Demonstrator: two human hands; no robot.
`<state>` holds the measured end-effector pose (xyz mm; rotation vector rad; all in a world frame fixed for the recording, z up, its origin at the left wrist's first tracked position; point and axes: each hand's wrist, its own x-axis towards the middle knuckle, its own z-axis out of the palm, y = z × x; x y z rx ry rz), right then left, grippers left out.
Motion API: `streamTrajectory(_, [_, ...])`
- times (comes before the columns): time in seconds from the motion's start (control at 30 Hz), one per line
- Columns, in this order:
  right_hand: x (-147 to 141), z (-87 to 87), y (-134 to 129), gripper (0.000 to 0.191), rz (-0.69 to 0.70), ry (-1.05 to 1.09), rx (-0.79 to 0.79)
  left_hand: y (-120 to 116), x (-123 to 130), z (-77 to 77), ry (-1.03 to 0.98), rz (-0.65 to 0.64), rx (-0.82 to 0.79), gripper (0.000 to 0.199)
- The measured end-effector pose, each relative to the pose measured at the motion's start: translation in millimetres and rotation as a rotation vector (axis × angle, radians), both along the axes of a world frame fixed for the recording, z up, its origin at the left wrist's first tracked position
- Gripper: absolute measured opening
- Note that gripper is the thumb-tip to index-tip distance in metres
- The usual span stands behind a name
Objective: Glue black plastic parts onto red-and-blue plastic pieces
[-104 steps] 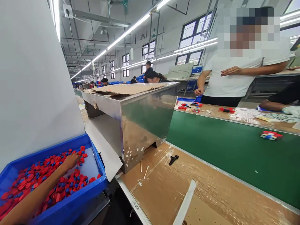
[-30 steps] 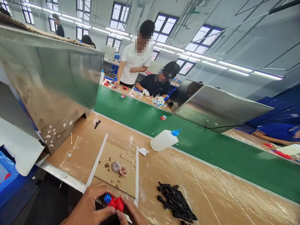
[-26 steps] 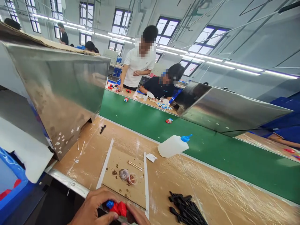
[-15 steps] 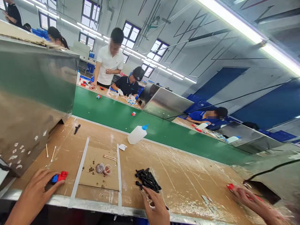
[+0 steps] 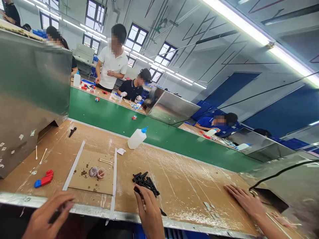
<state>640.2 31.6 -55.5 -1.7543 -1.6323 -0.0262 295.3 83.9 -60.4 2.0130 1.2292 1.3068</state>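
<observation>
Head camera: 1 black part (image 5: 137, 190) was pinched, as far as could be made out, between the fingers of the right hand (image 5: 151, 210), near the front edge of the counter (image 5: 184, 186) and just beside the black pile (image 5: 144, 181). At the left hand (image 5: 48, 214), by that same edge, the fingers were curled with a narrow gap to the thumb, and no object was seen held there. The red-and-blue piece (image 5: 45, 179) lay near the counter's front left corner, just beyond the left hand and touched by neither hand. Between the 2 hands, 2 small containers (image 5: 101, 173) were set on a cardboard sheet (image 5: 77, 184) flanked by 2 white strips.

Several risks were judged present. Because the pile was tangled, neighbouring parts could be dragged along with the pinched one. The stray black part (image 5: 163, 211), being close to the front edge, could be nudged off by the right hand. By a low sweep across the sheet, the containers could be tipped and their contents spilled. The red-and-blue piece could be knocked aside by the left hand through sheer nearness. Another person's hand (image 5: 245, 200), rested toward the counter's right end, was well apart.
</observation>
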Motion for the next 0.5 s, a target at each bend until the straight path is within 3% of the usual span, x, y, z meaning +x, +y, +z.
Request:
streamTrajectory(0.1, [-41, 4.9, -18, 0.039, 0.001, 0.617, -0.011, -15, 48, 16.9, -0.145, -0.258, -0.262, 0.025])
streamTrajectory(0.2, [-83, -0.8, -23, 0.058, 0.167, 1.214, -0.232, -17, 81, 27.3, -0.266, -0.556, -0.513, 0.034])
streamTrajectory(0.27, [-101, -6.9, -18, 0.067, 0.229, 1.432, -0.362, -13, 90, 26.7, -0.378, -0.688, -0.631, 0.033])
streamTrajectory(0.37, [-112, -13.6, -9, 0.063, 0.234, 1.511, -0.440, -6, 87, 19.5, -0.562, -0.678, -0.789, 0.030])
streamTrajectory(0.5, [-99, -9.6, 14, 0.052, 0.079, 1.180, -0.286, 3, 68, 14.5, -0.692, -0.474, -0.940, 0.027])
